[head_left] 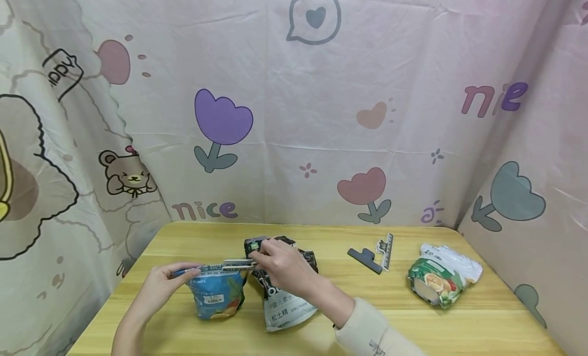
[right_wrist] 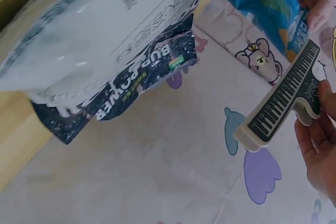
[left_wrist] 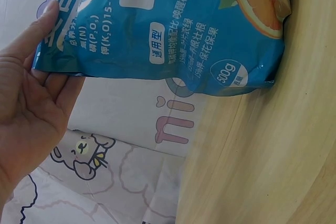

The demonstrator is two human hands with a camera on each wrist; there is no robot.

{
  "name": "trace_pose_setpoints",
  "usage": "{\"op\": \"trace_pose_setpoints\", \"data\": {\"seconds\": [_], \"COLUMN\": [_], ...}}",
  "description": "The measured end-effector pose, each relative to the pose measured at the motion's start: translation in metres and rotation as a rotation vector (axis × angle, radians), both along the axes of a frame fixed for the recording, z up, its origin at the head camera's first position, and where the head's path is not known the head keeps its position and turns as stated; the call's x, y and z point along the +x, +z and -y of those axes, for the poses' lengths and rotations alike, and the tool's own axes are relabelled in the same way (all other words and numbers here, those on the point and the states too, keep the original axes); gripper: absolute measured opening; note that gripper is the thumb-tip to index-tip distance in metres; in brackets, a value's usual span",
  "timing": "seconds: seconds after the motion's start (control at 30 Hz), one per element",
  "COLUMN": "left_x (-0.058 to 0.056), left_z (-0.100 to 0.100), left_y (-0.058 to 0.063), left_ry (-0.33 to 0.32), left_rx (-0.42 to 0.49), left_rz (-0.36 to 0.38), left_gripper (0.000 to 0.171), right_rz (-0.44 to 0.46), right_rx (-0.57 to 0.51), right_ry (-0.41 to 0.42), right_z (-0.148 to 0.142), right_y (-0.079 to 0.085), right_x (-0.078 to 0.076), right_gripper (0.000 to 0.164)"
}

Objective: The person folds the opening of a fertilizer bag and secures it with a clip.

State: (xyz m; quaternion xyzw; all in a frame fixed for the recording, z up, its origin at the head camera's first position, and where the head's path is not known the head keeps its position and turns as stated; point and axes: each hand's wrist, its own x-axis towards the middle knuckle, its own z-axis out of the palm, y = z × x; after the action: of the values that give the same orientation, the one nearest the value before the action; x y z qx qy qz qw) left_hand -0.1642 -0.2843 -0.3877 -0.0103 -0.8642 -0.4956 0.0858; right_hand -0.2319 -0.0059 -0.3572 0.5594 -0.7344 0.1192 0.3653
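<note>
1. Your left hand point(head_left: 161, 284) pinches the blue bag point(head_left: 218, 292) at one end of its top edge, thumb on one face, fingers behind.
2. Your right hand point(head_left: 287, 267) pinches the ruler-marked clip point(right_wrist: 286, 93) by its handle, thumb against fingers.
3. Clip lies along the other end of the bag's top edge; can't tell if it bites.
4. Blue bag is upright over the left part of the desk point(head_left: 353, 315); base contact unclear.
5. Black-and-white bag point(head_left: 287, 307) lies just right of it, partly behind your right hand.
6. Further right on desk: dark clip point(head_left: 366, 260), pale clip point(head_left: 388, 254) just beside it, then green-and-white bag point(head_left: 438, 279).
</note>
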Motion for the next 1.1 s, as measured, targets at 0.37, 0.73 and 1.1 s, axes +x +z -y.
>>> {"op": "trace_pose_setpoints", "data": {"seconds": [0.37, 0.73, 1.1], "left_x": [0.001, 0.007, 0.014], "left_z": [0.001, 0.011, 0.027], "left_y": [0.000, -0.001, 0.000], "left_ry": [-0.020, -0.047, 0.003], "left_rx": [-0.004, 0.029, 0.014], "left_rz": [-0.001, 0.023, 0.042], "left_gripper": [0.031, 0.037, 0.039], "right_rz": [0.040, 0.173, 0.278], "right_rx": [0.085, 0.137, 0.087], "right_ry": [-0.058, -0.082, -0.035], "right_z": [0.031, 0.037, 0.025], "right_y": [0.005, 0.013, 0.011], "right_x": [0.006, 0.010, 0.006], "right_gripper": [0.011, 0.025, 0.022]}}
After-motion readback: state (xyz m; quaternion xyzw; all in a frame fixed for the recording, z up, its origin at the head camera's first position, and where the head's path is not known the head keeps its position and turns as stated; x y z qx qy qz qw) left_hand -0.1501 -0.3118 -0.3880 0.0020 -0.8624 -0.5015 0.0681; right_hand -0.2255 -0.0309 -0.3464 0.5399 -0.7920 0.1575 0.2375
